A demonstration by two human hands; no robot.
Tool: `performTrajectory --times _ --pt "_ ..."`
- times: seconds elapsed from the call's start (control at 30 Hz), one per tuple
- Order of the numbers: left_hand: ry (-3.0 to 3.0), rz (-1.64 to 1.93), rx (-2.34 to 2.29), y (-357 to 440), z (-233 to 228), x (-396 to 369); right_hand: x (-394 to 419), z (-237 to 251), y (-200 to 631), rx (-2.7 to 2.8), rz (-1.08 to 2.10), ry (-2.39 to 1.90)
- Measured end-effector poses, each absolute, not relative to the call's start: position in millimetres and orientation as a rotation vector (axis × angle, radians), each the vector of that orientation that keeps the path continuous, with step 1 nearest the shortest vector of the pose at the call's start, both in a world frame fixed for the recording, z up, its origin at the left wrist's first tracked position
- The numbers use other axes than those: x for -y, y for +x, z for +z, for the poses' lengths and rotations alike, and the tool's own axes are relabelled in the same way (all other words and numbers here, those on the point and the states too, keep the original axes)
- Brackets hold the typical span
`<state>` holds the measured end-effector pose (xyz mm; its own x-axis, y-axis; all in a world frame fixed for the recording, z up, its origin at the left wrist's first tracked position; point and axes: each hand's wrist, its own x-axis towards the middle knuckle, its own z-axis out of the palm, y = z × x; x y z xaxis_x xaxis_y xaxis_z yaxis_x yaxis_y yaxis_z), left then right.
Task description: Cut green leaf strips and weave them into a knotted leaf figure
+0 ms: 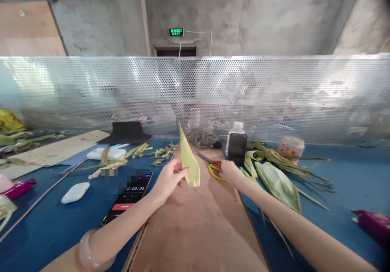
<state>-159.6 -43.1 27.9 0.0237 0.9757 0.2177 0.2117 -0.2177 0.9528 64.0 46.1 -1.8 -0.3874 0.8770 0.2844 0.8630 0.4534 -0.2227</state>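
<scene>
My left hand point(169, 180) pinches a pale yellow-green corn husk piece point(190, 164) between thumb and fingers. The husk stands upright above the wooden board point(195, 231), its pointed tip up and its lower end cut straight. Towards the far end of the board, my right hand point(230, 172) has its fingers closed around the handle of a pair of scissors point(204, 157). Their handles are red and yellow, and the dark blades point to the far left. Part of the handles is hidden behind my right fingers.
Right of the board are a dark-labelled bottle point(237, 144), loose husks point(280, 184) and a jar point(291, 146). Grey cord point(202, 138) lies behind. A phone point(129, 196), a white case point(75, 192) and dried strips point(108, 168) are left. A perforated metal screen point(137, 89) stands behind.
</scene>
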Motion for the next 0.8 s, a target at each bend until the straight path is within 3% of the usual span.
performTrajectory --times 0.17,0.43,0.8 --pt "1.523 1.276 -1.228 -163 25 42 -63 16 55 2.405 0.365 -1.741" --pt "1.333 1.36 -1.021 -162 29 42 -54 34 54 2.079 0.665 -1.668" --pt "1.252 1.722 -1.047 -170 46 45 50 18 44 1.701 1.173 -1.376"
